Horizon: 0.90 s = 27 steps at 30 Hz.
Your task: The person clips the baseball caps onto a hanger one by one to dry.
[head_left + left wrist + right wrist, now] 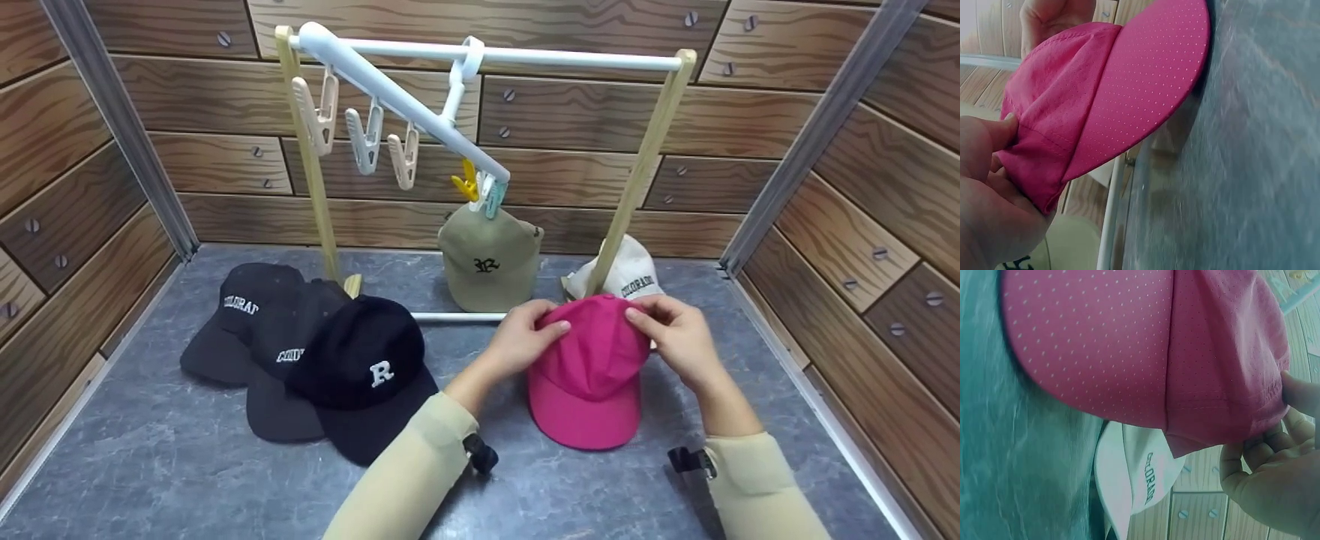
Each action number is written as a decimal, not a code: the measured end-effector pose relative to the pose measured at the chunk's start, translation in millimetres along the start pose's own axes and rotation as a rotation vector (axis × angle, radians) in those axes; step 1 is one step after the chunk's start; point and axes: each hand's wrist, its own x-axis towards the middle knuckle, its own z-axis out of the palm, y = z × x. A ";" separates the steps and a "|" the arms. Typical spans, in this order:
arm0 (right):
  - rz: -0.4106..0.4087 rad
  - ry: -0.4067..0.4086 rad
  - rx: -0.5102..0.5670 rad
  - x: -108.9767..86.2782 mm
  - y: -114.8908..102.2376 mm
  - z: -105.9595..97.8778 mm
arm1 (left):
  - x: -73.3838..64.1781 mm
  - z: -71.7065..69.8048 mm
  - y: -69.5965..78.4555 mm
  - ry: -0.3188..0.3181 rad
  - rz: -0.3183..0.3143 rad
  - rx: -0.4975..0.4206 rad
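Note:
A pink baseball cap (589,360) is held upright between both hands, its perforated brim toward me and low over the table. My left hand (521,337) pinches the crown's left side, thumb in front and fingers behind. On the opposite side my right hand (679,341) pinches the crown the same way, as the right wrist view shows with the thumb (1300,395) on the fabric. Behind the pink cap sits a white cap (634,270) with dark lettering. An olive cap (487,259) hangs from clips at the end of a white hanger bar (405,101).
Several clothespins, among them a beige one (315,116) and a yellow one (466,180), dangle from the bar. A wooden-legged rack (630,172) carries the hanger. Dark caps, the nearest a navy cap (367,367) with an R, overlap at the left. Wood-patterned walls enclose the grey table (187,465).

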 end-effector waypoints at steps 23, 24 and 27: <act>-0.092 0.026 -0.008 4.2 -18.0 53.3 | -11.9 -50.8 1.0 0.024 -0.017 -0.063; -0.092 0.025 -0.002 4.6 -18.4 55.2 | -12.1 -52.2 1.0 0.029 -0.016 -0.063; -0.088 0.024 0.014 5.5 -19.4 60.3 | -12.7 -56.6 0.5 0.038 -0.018 -0.060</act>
